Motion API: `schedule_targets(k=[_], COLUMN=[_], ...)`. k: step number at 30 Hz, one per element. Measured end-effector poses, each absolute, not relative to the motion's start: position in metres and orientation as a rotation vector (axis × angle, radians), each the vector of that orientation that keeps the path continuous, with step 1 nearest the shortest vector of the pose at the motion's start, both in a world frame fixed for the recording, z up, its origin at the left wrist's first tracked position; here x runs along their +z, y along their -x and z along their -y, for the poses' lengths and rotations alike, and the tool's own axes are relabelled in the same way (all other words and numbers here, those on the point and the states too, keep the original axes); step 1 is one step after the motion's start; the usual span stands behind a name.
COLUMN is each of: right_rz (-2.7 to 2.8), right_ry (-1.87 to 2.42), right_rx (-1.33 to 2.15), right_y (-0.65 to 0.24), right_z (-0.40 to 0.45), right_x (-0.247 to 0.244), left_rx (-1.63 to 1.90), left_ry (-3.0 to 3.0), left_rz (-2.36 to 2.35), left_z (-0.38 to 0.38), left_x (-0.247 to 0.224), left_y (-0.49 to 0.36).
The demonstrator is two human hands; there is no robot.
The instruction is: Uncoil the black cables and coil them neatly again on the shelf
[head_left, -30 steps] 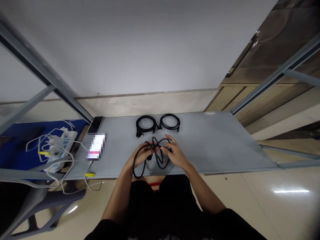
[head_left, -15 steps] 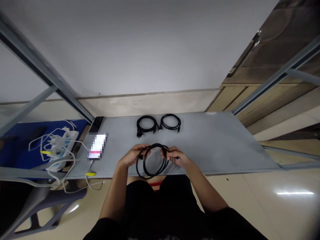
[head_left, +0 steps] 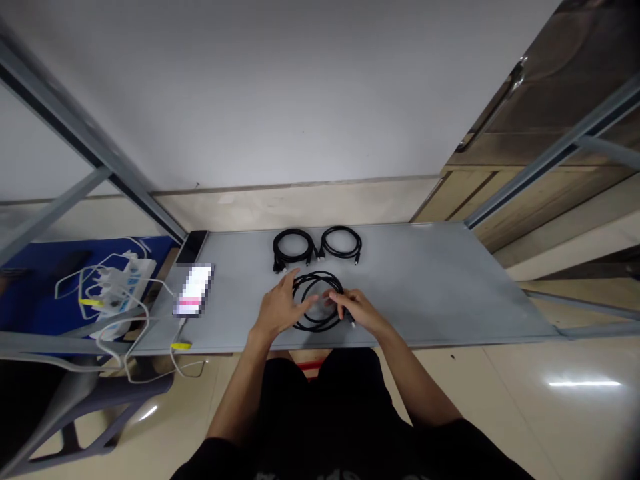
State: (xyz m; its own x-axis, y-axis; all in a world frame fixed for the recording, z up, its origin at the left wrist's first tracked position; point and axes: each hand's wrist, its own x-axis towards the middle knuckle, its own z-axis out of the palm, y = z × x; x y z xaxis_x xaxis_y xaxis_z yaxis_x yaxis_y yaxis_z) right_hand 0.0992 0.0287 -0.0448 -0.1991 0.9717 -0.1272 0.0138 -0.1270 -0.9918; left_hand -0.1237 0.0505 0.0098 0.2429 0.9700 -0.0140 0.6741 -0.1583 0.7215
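Note:
A coiled black cable [head_left: 320,273] rests on the grey tabletop in front of me, in several loose loops. Over its left side, my left hand [head_left: 281,308] is open, thumb and fingers spread apart. My right hand [head_left: 359,309] has its fingers curled round the right side of the coil. A connector end [head_left: 352,323] pokes out below that hand. Part of the coil is hidden behind both hands. Farther back lie two more coiled black cables, a thicker one [head_left: 276,248] on the left and a thinner one [head_left: 359,241] on the right, their plugs close together.
At the table's left end are a dark flat object [head_left: 193,247] and a phone [head_left: 195,288] with a blurred screen. White cords run to a power strip [head_left: 140,280] on a blue surface. Grey metal posts [head_left: 145,203] frame the table [head_left: 440,287], with a wall behind it.
The held cable coil has moved down onto the tabletop, slightly away from me. My left hand has let go and spread its fingers; my right hand stays at the coil's right side.

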Motion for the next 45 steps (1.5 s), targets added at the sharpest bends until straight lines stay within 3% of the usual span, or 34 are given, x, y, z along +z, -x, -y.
schedule_targets(k=[4, 9, 13, 20, 30, 37, 45], right_rz=[1.217, 1.036, 0.832, 0.623, 0.754, 0.743, 0.844], right_ry=[1.110, 0.897, 0.934, 1.033, 1.074, 1.120, 1.264], right_rx=[1.488, 1.579, 1.615, 1.522, 1.518, 1.304, 1.202], right_y=[-0.115, -0.124, -0.111, -0.093, -0.102, -0.080, -0.089], right_z=[-0.026, -0.023, -0.025, -0.027, -0.036, -0.045, -0.047], right_x=[-0.040, -0.039, -0.045, -0.060, -0.060, -0.066, -0.069], left_rx=[0.472, 0.548, 0.695, 0.601, 0.514, 0.754, 0.775], left_ry=[-2.008, -1.955, -1.660, -1.116, -1.390, -1.594, -1.863], left_rz=[-1.538, -1.459, -1.199, -0.944, -1.063, -1.195, -1.297], left_z=[-0.055, -0.065, -0.065, -0.065, -0.069, -0.072, -0.074], left_x=[0.010, 0.008, 0.004, 0.003, -0.004, -0.025, -0.027], left_y=[0.127, 0.133, 0.135, 0.152, 0.163, 0.129, 0.120])
